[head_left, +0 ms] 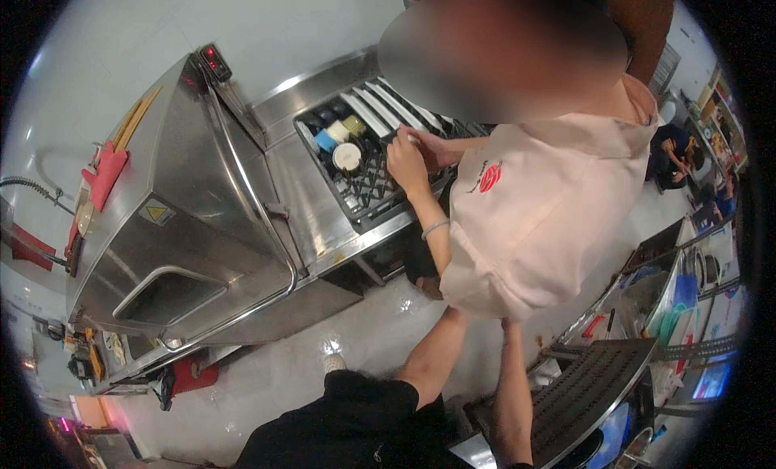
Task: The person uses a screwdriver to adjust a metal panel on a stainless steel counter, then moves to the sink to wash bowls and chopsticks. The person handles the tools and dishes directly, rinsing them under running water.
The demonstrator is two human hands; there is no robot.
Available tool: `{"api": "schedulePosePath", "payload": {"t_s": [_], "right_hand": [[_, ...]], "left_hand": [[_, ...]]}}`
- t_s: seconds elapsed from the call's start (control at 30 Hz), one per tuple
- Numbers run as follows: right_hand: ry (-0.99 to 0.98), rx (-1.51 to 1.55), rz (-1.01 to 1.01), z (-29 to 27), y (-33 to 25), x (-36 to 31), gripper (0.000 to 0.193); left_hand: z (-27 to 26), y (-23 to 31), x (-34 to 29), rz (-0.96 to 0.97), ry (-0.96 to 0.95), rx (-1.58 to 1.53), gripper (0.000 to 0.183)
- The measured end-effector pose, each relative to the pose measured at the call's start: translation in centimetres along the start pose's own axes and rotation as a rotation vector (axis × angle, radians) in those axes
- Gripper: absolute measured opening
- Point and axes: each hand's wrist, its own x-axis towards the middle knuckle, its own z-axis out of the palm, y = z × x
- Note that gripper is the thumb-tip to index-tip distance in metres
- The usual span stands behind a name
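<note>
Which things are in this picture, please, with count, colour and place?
Machine: one, silver, left
Cloth: count unclear, red, on machine
Sticks: several, tan, on machine
Counter: one, silver, beside machine
Rack: at least one, black, on counter
Long dishes: at least three, white, in rack
Small containers: at least four, mixed colours, in rack
Co-worker: one, pale shirt, at rack
Perforated panel: one, dark, lower right
Shelf goods: many, mixed, right, uncountable
Own shirt: one, black, bottom
Own forearms: two, bare, lower centre
Own hands: two, hidden by co-worker
</note>
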Motion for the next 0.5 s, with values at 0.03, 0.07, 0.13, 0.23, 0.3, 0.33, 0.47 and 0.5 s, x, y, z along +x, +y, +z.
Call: {"api": "schedulePosePath", "payload": {"t_s": [0.03, 0.07, 0.13, 0.23, 0.3, 0.33, 0.47, 0.5], "right_hand": [[0.018, -0.022, -0.018, 0.2, 0.2, 0.0, 0.032], [0.028, -0.044, -0.030, 0.2, 0.5, 0.2, 0.031], [0.049, -0.074, -0.057, 0.7, 1.1, 0.6, 0.031], [0.078, -0.118, -0.102, 1.4, 2.3, 1.3, 0.031], [0.103, -0.156, -0.140, 1.6, 2.9, 2.2, 0.031], [0.121, -0.177, -0.170, 1.6, 3.0, 2.6, 0.032], [0.134, -0.119, -0.152, -0.5, 1.5, 3.7, 0.033], [0.150, 0.064, -0.149, -1.5, 1.0, 3.2, 0.036]], "left_hand": [[0.4, -0.2, 0.1, 0.001, -0.002, 0.005, 0.021], [0.7, -0.5, 0.1, 0.007, 0.001, 0.010, 0.021], [1.2, -0.7, 0.1, 0.018, 0.008, 0.021, 0.021], [1.7, -0.8, 0.0, 0.046, 0.021, 0.010, 0.021], [1.9, -0.8, 0.1, 0.066, 0.030, 0.005, 0.021], [1.9, -0.9, 0.3, 0.061, 0.035, -0.009, 0.021], [2.6, -1.4, 1.4, 0.102, 0.049, 0.003, 0.021], [2.7, -1.5, 1.8, 0.112, 0.046, 0.010, 0.021]]}}
